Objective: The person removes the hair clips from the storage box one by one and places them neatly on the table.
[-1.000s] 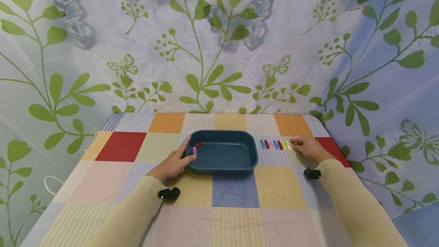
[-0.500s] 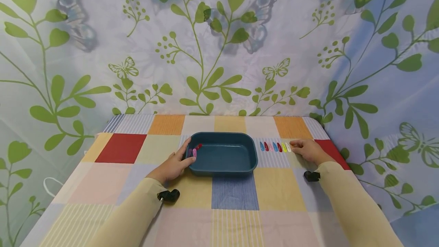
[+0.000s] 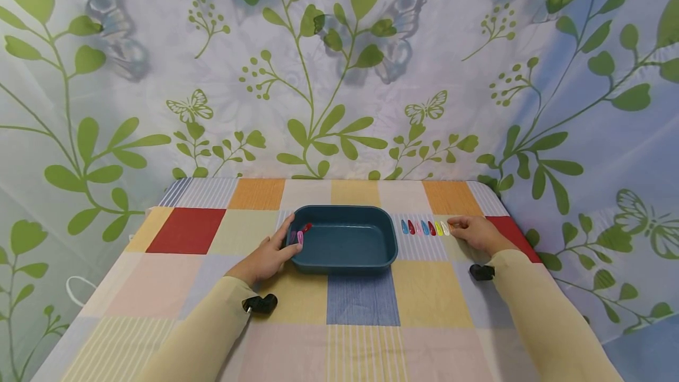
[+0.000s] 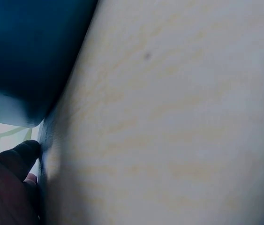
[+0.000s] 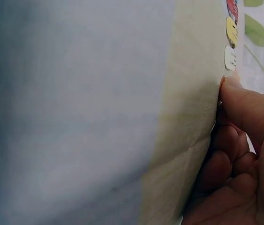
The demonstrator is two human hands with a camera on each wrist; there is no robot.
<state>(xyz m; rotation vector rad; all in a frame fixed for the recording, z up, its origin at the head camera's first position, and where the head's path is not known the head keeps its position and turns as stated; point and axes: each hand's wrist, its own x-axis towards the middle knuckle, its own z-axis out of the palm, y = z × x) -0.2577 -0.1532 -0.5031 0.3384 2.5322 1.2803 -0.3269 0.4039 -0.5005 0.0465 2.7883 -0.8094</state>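
A dark teal rectangular basin [image 3: 345, 240] stands mid-table. My left hand [image 3: 264, 258] rests against its left end, fingers fairly straight along the rim and thumb over the edge. Inside, by the thumb, lie a pink hair clip [image 3: 300, 237], a red hair clip [image 3: 307, 227] and a dark purple one [image 3: 293, 236]. Right of the basin runs a row of snap hair clips: blue, red, pink, yellow and a white hair clip [image 5: 230, 58] at the right end. Beside it my right hand [image 3: 475, 233] pinches an orange hair clip [image 5: 222, 85] at the cloth, mostly hidden by the fingertips.
A patchwork cloth [image 3: 366, 346] covers the table. Behind it hangs a leaf-and-butterfly curtain [image 3: 339, 75], which also closes in both sides. A white cable loop [image 3: 79, 287] shows at the left edge. Both wrists wear small black cameras.
The head view has tilted slightly. Both hands stay in nearly the same places, the left at the basin and the right at the end of the clip row.
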